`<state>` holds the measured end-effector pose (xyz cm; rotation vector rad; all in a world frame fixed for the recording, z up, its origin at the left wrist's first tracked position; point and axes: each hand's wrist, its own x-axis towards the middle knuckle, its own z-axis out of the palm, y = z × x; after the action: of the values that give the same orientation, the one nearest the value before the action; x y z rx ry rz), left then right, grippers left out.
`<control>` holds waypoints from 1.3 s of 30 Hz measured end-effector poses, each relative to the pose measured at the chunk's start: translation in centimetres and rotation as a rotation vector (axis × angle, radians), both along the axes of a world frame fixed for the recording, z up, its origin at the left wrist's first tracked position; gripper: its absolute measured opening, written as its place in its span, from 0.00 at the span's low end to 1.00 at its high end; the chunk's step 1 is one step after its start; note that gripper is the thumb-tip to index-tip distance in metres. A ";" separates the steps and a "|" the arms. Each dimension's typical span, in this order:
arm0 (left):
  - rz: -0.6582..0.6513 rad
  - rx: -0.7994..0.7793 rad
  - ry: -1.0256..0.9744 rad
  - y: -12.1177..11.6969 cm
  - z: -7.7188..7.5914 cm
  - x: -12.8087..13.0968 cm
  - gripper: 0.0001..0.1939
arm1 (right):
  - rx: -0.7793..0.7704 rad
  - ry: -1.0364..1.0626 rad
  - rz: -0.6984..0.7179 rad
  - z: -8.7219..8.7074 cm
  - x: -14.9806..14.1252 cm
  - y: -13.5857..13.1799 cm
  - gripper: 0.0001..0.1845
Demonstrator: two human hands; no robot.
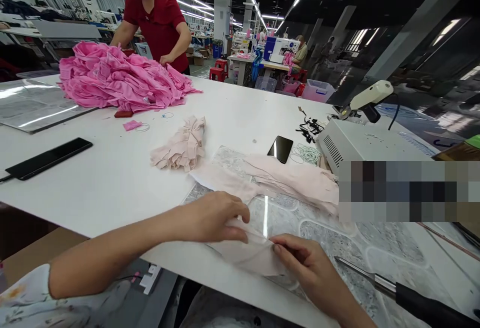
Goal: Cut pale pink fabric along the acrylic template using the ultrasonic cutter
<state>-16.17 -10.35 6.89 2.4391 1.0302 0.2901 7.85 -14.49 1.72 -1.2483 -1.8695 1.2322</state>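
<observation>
A thin pale pink fabric piece (251,255) lies at the table's front edge, partly over a grey marbled mat (326,233). My right hand (303,260) pinches its right corner between thumb and fingers. Over the left end of that piece rests my left hand (213,215), thumb and index finger apart, the other fingers curled and partly hidden. Just beyond, another flat pale pink piece (228,180) and a layered stack of pale pink pieces (296,180) lie on the mat. A bunched pale pink bundle (182,145) sits farther left.
Right of my right hand lies a pointed metal tool with a black handle (420,300). Behind the mat are a phone (281,149), green cord (307,154) and a grey metal box (360,143). A co-worker in red (161,23) stands at a pink garment pile (123,75).
</observation>
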 end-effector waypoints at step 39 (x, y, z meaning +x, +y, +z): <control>0.125 0.183 0.254 11.9 -1.1 0.0 0.13 | 0.280 -0.594 -0.592 -0.5 2.2 8.7 0.15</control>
<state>-16.13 1.54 5.76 2.6302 1.3200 0.1204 10.02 -5.77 1.22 -1.9473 -1.7478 0.2873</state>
